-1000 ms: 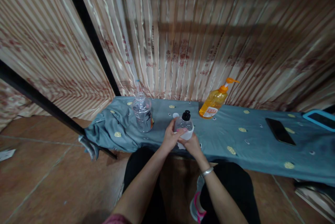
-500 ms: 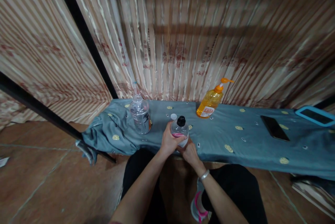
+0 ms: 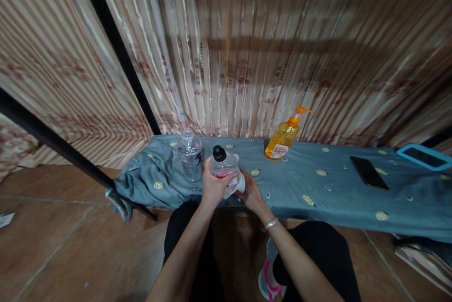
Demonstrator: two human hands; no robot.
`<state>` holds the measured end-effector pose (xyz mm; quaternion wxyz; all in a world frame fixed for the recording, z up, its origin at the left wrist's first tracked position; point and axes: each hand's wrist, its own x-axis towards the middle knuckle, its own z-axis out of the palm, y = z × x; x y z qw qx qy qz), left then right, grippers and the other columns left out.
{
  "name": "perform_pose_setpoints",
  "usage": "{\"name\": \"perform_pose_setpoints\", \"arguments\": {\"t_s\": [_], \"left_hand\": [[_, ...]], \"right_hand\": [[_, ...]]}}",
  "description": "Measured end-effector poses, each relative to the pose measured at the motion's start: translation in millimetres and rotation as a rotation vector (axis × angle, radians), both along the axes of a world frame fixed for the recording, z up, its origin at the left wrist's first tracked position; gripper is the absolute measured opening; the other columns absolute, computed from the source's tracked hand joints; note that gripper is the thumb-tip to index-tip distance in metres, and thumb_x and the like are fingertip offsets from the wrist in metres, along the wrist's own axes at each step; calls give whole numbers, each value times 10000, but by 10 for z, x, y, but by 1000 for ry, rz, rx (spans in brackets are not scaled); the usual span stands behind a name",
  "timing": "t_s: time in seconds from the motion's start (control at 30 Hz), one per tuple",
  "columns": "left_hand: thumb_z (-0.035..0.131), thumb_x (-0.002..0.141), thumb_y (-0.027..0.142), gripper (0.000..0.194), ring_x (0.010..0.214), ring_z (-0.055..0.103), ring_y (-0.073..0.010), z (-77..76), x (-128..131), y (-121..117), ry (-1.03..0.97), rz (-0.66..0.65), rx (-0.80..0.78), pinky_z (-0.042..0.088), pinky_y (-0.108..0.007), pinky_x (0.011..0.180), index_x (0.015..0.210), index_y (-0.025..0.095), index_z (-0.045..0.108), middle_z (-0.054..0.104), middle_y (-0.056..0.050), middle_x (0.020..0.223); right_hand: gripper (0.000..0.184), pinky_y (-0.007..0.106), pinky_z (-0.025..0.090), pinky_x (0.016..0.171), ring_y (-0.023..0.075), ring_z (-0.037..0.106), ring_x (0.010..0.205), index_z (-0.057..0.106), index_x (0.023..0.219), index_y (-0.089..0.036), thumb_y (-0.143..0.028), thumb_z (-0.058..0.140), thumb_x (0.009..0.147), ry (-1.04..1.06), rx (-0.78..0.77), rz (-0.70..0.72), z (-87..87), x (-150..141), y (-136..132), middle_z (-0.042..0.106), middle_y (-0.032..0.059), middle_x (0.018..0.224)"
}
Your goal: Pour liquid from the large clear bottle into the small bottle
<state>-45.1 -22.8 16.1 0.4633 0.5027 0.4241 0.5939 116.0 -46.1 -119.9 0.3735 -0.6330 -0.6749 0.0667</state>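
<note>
One small clear bottle (image 3: 223, 168) with a black cap, tilted left, lifted just above the near edge of the blue-grey cloth (image 3: 318, 189) — pink band low on its body. Left hand (image 3: 213, 186) wrapped around it, fingers curled tight. Right hand (image 3: 250, 192) just beside, fingers pinching a white cloth (image 3: 240, 182) against the base. Further out: one clear water bottle (image 3: 189, 153), one orange pump bottle (image 3: 283, 137), one dark phone (image 3: 368, 172) — all well apart.

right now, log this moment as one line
left hand: grips black-capped clear bottle | right hand: white cloth against bottle | nearby: orange pump bottle
</note>
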Motion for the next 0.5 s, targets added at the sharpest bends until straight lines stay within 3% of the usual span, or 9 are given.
{"name": "perform_pose_setpoints", "arguments": {"t_s": [0.2, 0.33, 0.5], "left_hand": [[945, 449, 340, 726, 957, 693, -236, 179, -165, -67, -2, 68, 36, 560, -377, 920, 1064, 186, 591, 714, -36, 1017], [941, 492, 348, 718, 929, 707, -220, 301, -198, -121, -16, 35, 58, 576, -355, 898, 1099, 187, 591, 730, -39, 1038], [927, 518, 331, 694, 957, 705, -226, 281, -49, -122, 27, -30, 32, 571, -346, 897, 1106, 187, 586, 724, -35, 1034]], "right_hand": [[454, 543, 512, 1011, 300, 595, 1229, 589, 1367, -199, -412, 680, 976, -102, -141, -35, 60, -83, 154, 560, 125, 1421], [464, 551, 504, 1020, 304, 590, 1240, 585, 1376, -200, -416, 680, 976, -92, -179, -10, 179, -82, 231, 556, 126, 1429], [508, 584, 471, 1056, 328, 551, 1300, 560, 1416, -208, -420, 685, 971, -14, -132, 47, 450, 141, 13, 516, 133, 1484]]}}
